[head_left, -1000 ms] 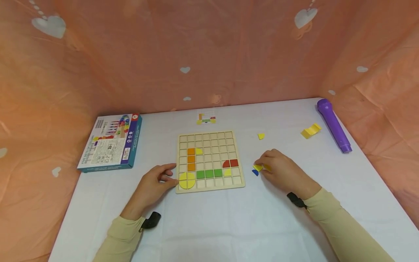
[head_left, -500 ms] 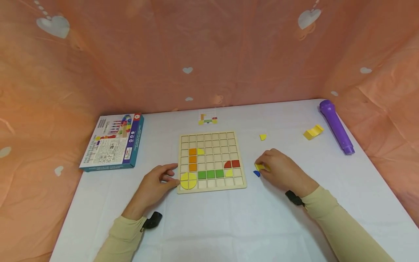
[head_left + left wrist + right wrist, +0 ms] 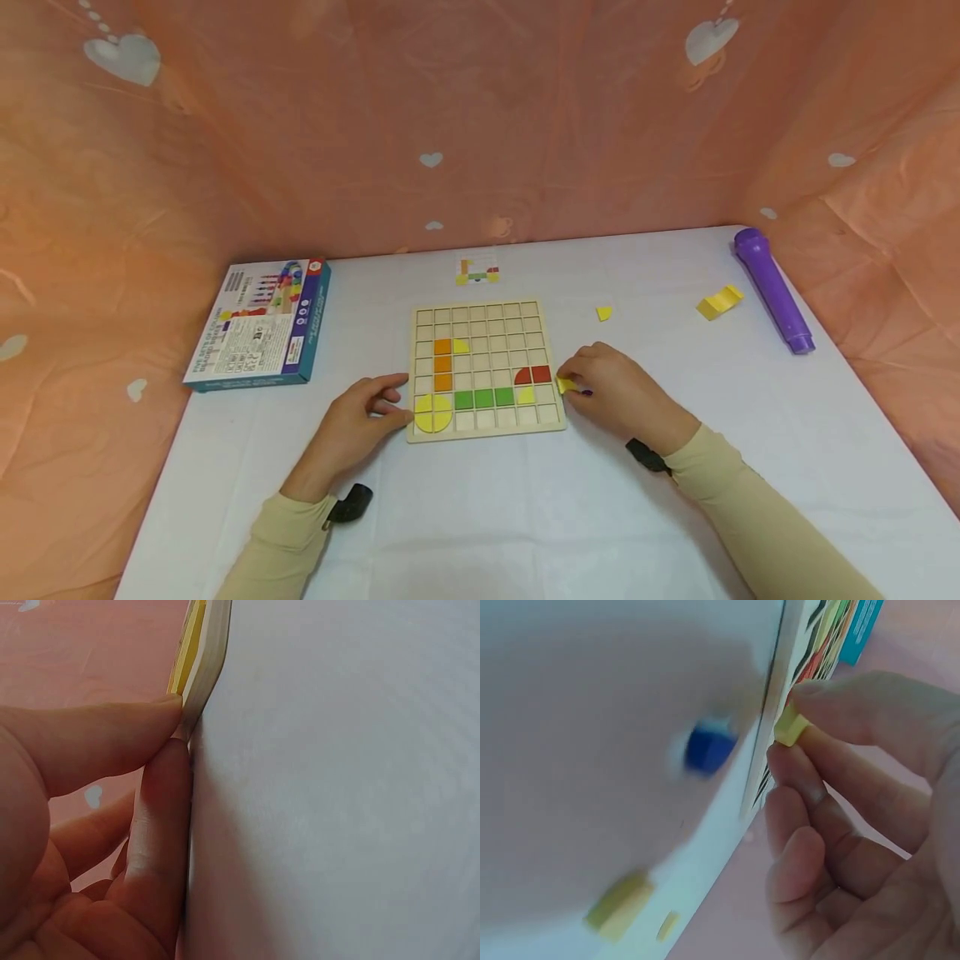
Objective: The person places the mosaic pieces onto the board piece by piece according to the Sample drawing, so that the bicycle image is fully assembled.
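Observation:
In the head view, a wooden grid board [image 3: 480,322] lies on the table with coloured tiles in some cells. My left hand [image 3: 347,429] touches its left edge with thumb and fingertips; in the left wrist view the thumb [image 3: 112,742] lies at the board's corner [image 3: 212,652]. Just off the right edge, my right hand [image 3: 630,396] pinches a small yellow tile [image 3: 790,726] between thumb and fingertips. A blue piece [image 3: 710,748] lies on the table beneath that hand and is mostly hidden in the head view.
Behind the right hand lies a yellow quarter-round tile [image 3: 603,313]. Farther right are a yellow wavy block [image 3: 720,302] and a purple microphone-shaped tube [image 3: 772,292]. A pattern card [image 3: 477,268] sits beyond the board, and a printed box [image 3: 258,325] stands at the left.
My right hand has moved left with the yellow tile, from beside the blue piece to the board's right edge. The left hand stays at the left edge.

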Available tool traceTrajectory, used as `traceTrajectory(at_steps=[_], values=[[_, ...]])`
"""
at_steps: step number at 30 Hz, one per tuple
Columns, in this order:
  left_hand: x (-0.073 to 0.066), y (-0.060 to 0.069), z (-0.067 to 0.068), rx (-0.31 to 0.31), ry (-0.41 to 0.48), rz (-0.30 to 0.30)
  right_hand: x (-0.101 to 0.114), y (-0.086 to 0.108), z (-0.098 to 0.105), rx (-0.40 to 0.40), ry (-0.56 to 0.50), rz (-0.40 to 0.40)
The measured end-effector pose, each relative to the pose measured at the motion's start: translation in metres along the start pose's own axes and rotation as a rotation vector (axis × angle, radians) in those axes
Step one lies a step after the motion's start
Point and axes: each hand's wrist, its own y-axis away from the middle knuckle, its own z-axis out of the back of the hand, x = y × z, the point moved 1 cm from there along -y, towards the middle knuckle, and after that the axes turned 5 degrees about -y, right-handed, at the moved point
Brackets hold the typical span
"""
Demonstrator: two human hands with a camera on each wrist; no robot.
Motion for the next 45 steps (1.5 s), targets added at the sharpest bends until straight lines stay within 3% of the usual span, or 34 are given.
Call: traceTrajectory(at_steps=[11,31,39,45], values=[[0.000,0.000,-0.001,-0.001,0.001,0.000,0.021,-0.008,-0.011,0.029,-0.007,0.029],[0.001,-0.001,-0.001,-0.004,-0.009,-0.003,0.024,-0.008,-0.015,0.019,-0.010,0.046],[-0.001,0.000,-0.002,0.008,0.003,0.016,0.006,0.003,0.000,-0.002,0.014,0.034],[-0.003,0.001,0.001,0.010,-0.012,0.016,-0.019,0.022,0.018,-0.019,0.021,-0.054]])
